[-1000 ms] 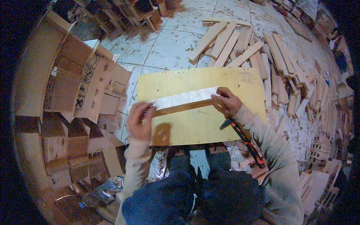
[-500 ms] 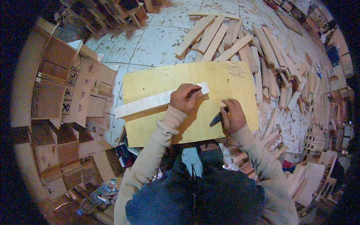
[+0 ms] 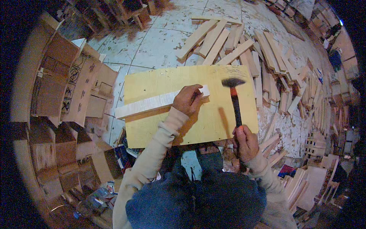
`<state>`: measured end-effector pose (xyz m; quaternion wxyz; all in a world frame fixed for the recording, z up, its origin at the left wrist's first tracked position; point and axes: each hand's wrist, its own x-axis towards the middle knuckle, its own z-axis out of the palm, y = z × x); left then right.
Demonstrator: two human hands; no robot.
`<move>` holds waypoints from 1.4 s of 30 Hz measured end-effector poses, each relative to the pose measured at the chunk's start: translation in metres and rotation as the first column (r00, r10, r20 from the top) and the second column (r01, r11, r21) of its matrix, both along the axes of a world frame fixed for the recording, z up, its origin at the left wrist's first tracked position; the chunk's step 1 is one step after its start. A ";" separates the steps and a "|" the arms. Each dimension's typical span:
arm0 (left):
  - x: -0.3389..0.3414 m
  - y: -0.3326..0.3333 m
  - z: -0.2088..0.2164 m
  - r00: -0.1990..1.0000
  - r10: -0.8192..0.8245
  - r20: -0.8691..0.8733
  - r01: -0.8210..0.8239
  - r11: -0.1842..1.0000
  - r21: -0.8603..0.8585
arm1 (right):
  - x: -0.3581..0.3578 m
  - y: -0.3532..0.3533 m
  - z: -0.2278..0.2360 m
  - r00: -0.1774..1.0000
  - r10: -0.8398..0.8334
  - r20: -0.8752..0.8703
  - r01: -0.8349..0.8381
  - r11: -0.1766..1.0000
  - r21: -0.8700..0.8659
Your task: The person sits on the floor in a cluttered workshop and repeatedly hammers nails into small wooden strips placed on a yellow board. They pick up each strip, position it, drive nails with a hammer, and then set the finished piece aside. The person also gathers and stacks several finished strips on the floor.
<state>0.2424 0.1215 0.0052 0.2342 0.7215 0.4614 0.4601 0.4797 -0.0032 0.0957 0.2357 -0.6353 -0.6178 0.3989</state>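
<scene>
A pale wooden strip (image 3: pixel 152 102) lies slantwise on the yellow board (image 3: pixel 167 133), its left end jutting past the board's edge. My left hand (image 3: pixel 187 100) rests on the strip close to its right end. Thumb and fingers there are pinched together; whatever they hold is too small to make out. To the right, my right hand (image 3: pixel 247 143) is closed round the lower handle of a hammer (image 3: pixel 236 105). The dark hammer head points away from me, over the right part of the board, and looks slightly blurred. Its handle is black with an orange-red band near the head.
A heap of loose wooden slats (image 3: pixel 274 65) covers the tiled floor (image 3: pixel 160 42) beyond and right of the board. On the left stand opened cardboard boxes (image 3: pixel 78 89). More wood pieces (image 3: pixel 299 187) lie at the lower right.
The hammer has been raised from beside the board's front edge, its head now swung up and away. My right hand has moved nearer to me; my left hand stays on the strip.
</scene>
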 end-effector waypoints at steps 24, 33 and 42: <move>0.006 0.008 -0.008 0.907 0.080 0.414 -0.001 0.982 -0.188 | -0.018 0.015 0.056 0.997 -0.070 0.036 0.060 0.973 0.225; 0.001 0.012 -0.024 0.922 -0.007 0.387 0.030 0.998 -0.054 | -0.066 0.005 -0.029 0.979 0.089 0.182 -0.098 0.994 0.040; 0.000 0.009 -0.013 0.875 0.032 0.483 0.076 0.976 -0.203 | -0.046 0.019 -0.017 0.947 0.123 0.298 -0.258 0.844 0.470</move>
